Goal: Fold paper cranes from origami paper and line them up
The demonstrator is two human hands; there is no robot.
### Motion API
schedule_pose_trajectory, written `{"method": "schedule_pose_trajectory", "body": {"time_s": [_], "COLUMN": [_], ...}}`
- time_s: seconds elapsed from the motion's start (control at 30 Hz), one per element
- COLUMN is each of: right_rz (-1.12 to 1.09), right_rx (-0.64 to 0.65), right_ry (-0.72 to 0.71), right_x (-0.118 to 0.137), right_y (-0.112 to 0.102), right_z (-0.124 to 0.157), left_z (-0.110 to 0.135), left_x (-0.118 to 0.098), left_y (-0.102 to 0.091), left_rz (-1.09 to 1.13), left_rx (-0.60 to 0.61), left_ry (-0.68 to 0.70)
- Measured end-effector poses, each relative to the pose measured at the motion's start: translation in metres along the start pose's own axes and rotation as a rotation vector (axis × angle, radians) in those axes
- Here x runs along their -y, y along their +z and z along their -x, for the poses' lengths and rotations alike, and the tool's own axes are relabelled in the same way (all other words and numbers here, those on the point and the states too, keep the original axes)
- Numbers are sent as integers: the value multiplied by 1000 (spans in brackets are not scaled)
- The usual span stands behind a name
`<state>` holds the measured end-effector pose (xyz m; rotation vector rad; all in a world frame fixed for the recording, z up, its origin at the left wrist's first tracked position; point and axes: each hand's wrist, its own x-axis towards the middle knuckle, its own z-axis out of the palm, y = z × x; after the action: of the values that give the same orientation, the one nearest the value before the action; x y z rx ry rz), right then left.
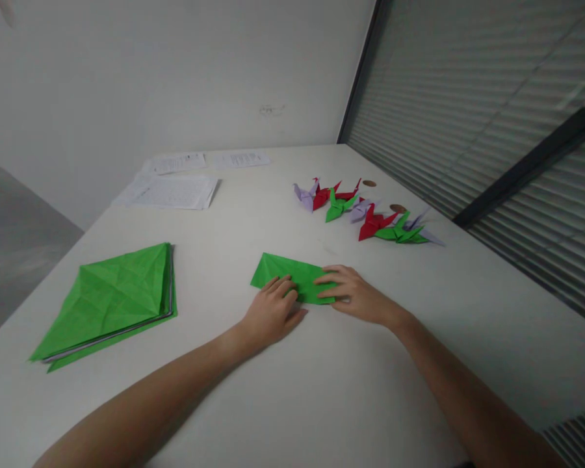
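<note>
A folded green sheet of origami paper (292,268) lies flat on the white table in front of me, longer than it is tall, with a slanted left end. My left hand (272,313) rests on its lower edge, fingers slightly bent on the paper and thumb apart on the tabletop. Over the sheet's right end lies my right hand (353,294), its fingers spread and touching the paper. Both hands are open, pressing on the sheet from above. The fingers cover parts of the lower and right edges.
To the left sits a stack of creased green paper (121,286) with darker layers in it. Several folded paper cranes (373,222), red, green and lilac, stand at the back right. Printed papers (175,192) lie at the back left. Window blinds (492,117) border the table's right side.
</note>
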<state>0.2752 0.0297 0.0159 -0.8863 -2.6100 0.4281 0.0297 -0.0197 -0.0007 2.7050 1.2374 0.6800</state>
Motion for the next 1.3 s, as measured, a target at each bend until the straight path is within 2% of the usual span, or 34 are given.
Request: {"method": "schedule_pose_trajectory", "body": {"time_s": [0.1,0.3,0.43,0.67,0.83,1.0,1.3], "right_rz": [-102,-322,-346,-34,49,87,120], "right_rx": [134,229,133,-68,-157,-179,-205], "right_ry": [9,64,197,351,421,427,527], "right_x": [-8,-16,-17,-5,1,4,5], "right_y": [-4,-17,-11,15,23,28,32], "right_z": [1,9,9,-4,-10,-15,-19], "left_z": [1,1,2,1,2,3,3], "left_x": [2,0,-4,-7,-6,-5,-3], "left_y": [2,-3,-9,-9,-5,-4,-1], "left_rz": [40,66,78,138,160,163,227], "left_rx": [17,104,170,170,154,144,106], "left_ry": [70,212,274,300,317,296,308]}}
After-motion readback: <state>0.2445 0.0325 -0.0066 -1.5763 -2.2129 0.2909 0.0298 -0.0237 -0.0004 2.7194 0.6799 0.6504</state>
